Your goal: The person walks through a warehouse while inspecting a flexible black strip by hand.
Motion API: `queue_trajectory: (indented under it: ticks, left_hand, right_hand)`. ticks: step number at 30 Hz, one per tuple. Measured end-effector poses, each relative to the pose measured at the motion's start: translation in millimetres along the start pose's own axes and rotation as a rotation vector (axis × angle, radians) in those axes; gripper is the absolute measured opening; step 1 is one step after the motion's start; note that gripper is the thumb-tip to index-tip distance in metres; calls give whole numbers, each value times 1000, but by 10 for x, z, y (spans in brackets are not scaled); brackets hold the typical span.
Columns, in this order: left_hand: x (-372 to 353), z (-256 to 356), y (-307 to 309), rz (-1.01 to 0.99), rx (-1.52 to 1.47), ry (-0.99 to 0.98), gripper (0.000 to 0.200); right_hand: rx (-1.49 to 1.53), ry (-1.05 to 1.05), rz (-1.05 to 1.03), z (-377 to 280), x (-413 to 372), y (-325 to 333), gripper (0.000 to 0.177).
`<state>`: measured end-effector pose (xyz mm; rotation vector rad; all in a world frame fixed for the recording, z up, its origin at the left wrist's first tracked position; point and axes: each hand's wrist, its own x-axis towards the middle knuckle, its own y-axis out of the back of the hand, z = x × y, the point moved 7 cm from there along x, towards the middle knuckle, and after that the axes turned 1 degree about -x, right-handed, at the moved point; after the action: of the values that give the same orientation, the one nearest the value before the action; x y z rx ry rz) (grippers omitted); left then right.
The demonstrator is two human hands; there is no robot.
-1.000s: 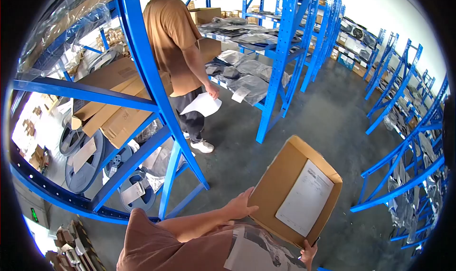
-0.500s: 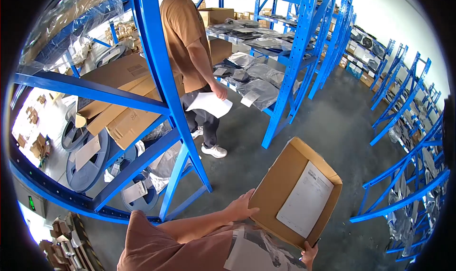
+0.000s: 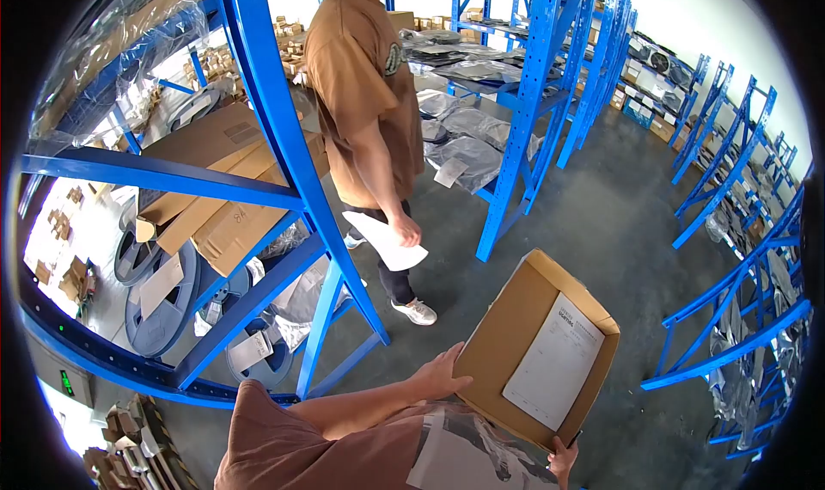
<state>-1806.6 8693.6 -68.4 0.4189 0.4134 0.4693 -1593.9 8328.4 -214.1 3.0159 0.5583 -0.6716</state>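
A shallow open cardboard box (image 3: 491, 361) is held in front of my body at the lower right, with a printed white paper (image 3: 554, 361) lying flat on its bottom. My left hand (image 3: 440, 374) grips the box's left edge, thumb over the rim. At the near right corner, my right hand (image 3: 562, 457) holds the rim, and a thin dark item, perhaps a pen, shows beside its fingers. A clear plastic bag with a white sheet (image 3: 455, 464) lies against my shirt below the box.
Another person (image 3: 365, 103) stands ahead, holding white paper (image 3: 382, 242). Blue rack frames (image 3: 288, 159) rise on the left, more (image 3: 516, 146) beyond and at the right. Reels (image 3: 163, 301) and flattened cartons (image 3: 232, 223) sit on the left rack.
The other person has come closer and slightly to the right, with the paper lower. The view has shifted slightly; both my hands keep their hold on the box.
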Motion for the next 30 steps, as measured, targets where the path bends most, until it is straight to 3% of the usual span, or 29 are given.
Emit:
queue_trajectory:
  ticks: [6, 10, 14, 18, 20, 21, 23, 24, 25, 27, 30]
  left_hand:
    - [-3, -84, -266, -73, 57, -16, 86]
    - [-83, -12, -363, -155, 58, 9, 86]
    - [-110, 14, -446, -206, 74, -19, 85]
    - [-183, 113, -462, -226, 55, -48, 86]
    - [-184, 94, -499, -219, 68, -44, 85]
    - [-195, 106, -506, -221, 68, -47, 85]
    - [-220, 97, -511, -225, 82, 1, 83]
    - [-230, 92, -517, -224, 80, -1, 83]
    - [-235, 91, -516, -214, 70, -14, 84]
    - [-260, 96, -519, -200, 58, -26, 85]
    - [-301, 104, -506, -173, 75, -15, 85]
  right_hand:
    - [-25, -200, -7, 320, -115, 479, 28]
    - [-26, -199, -17, 532, -305, 687, 28]
    - [-124, -174, 120, 338, -709, 550, 41]
    - [-467, -172, 268, -275, -1197, 162, 59]
    - [-208, -39, 122, 533, -747, 771, 33]
    - [-72, 11, 39, 939, -532, 1078, 29]
    - [328, -248, -106, 969, -565, 1031, 31]
    - [728, -507, -256, 1029, -640, 902, 33]
    - [726, -507, -257, 1041, -638, 907, 33]
    - [173, -288, 3, 1040, -544, 1153, 34]
    - [230, -322, -49, 1009, -505, 1113, 33]
